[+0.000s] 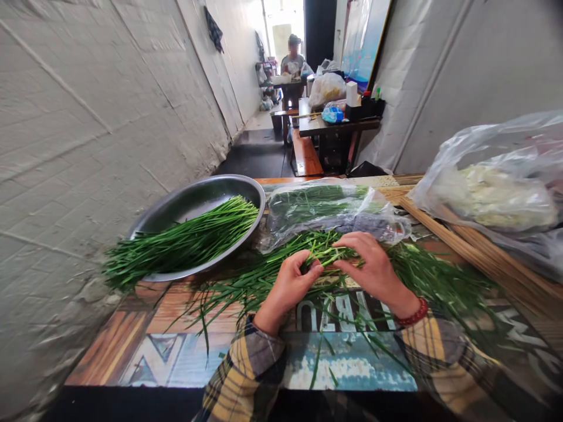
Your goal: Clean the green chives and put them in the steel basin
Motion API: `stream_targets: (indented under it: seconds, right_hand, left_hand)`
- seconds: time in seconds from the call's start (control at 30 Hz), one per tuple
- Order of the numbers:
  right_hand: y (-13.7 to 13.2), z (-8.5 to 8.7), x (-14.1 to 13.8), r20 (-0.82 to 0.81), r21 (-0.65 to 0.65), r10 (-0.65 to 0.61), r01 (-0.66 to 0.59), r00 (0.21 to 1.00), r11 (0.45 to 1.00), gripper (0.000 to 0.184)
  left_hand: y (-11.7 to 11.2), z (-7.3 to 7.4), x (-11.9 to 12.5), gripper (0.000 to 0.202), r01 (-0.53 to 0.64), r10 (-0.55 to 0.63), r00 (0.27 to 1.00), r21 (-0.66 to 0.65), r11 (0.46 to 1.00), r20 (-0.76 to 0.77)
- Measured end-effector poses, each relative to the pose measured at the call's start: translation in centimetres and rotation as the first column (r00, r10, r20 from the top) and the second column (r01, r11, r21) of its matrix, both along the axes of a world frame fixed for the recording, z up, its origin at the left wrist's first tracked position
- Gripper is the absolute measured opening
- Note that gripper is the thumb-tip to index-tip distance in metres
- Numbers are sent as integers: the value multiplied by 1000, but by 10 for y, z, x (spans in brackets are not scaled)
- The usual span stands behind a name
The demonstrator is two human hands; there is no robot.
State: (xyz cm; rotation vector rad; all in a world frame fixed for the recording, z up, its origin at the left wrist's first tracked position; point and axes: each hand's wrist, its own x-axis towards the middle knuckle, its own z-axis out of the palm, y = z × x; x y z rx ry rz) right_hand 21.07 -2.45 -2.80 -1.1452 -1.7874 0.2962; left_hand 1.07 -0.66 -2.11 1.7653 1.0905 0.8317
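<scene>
My left hand (290,284) is closed around a small bunch of garlic chives (326,255), with their pale stem ends pointing right. At those ends is my right hand (373,266), its thumb and forefinger apart on either side of the stems. Beneath both hands lies a loose heap of chives (259,275) spread over the table. A metal basin (197,190) at the left holds a large aligned bundle of chives (189,243), whose green tips hang over its rim. More chives lie inside a clear plastic bag (281,231) just beyond my hands.
Loose trimmings (444,287) lie right of my right hand. Long wooden sticks (466,246) and a plastic bag of pale shredded food (505,196) occupy the table's right side. A white brick wall (88,146) borders the left. Farther back, a person (292,61) sits behind another cluttered table (325,123).
</scene>
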Motion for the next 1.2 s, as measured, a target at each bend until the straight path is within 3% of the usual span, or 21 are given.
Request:
stream_targets:
  seconds: [0.1,0.17,0.23,0.3,0.37,0.5,0.6,0.7,0.8,0.87,0.97,1.03,1.13,1.2]
  right_hand:
    - [0,-4,-9,31,-30,57,-56,998,998,10]
    - [3,-11,-8,-153,-122,8,-27,988,992,18]
    - [6,-15,0,-373,-231,-103,16,922,973,22]
    - [9,-16,10,-483,-294,-187,43,855,955,24]
    - [10,-13,18,-452,-297,-187,50,872,954,27]
    - [6,-4,15,-165,-147,-32,8,986,989,20]
    - [4,-4,3,40,-19,35,-35,999,999,18]
    - [2,-6,-5,133,27,35,-39,990,999,14]
    - [1,-5,-10,73,11,33,-34,997,999,10]
    - [0,-6,-15,-80,-63,49,-55,996,997,15]
    - [0,-10,-20,-365,-248,20,-118,931,962,20]
    - [2,-13,-16,-489,-333,-74,-107,869,937,24]
    - [6,-14,2,-475,-336,-197,30,858,941,26]
    - [8,-11,16,-277,-279,-178,98,944,955,28]
  left_hand:
    - [0,0,0,25,1,-1,1000,-2,1000,-3]
    - [0,0,0,25,3,-3,1000,-3,1000,-13]
    - [0,1,-1,24,-11,11,1000,-4,1000,-8]
    - [1,1,-1,23,-33,33,999,-4,999,11]
    - [1,2,-2,22,-39,39,999,-3,999,24]
    - [0,4,-2,22,-14,14,1000,-4,1000,1]
    - [0,4,-2,22,3,-3,1000,-12,1000,-2]
    - [-1,5,-2,23,15,-15,1000,-10,1000,4]
    - [-2,5,0,25,25,-25,1000,-11,1000,11]
    - [-2,5,1,26,24,-23,999,-17,1000,25]
    - [-2,3,1,24,19,-18,999,-13,1000,37]
    - [-1,2,0,23,13,-13,1000,-3,1000,29]
    - [0,0,-1,23,-16,16,999,-2,1000,33]
    - [1,0,-2,19,-32,32,998,-6,999,48]
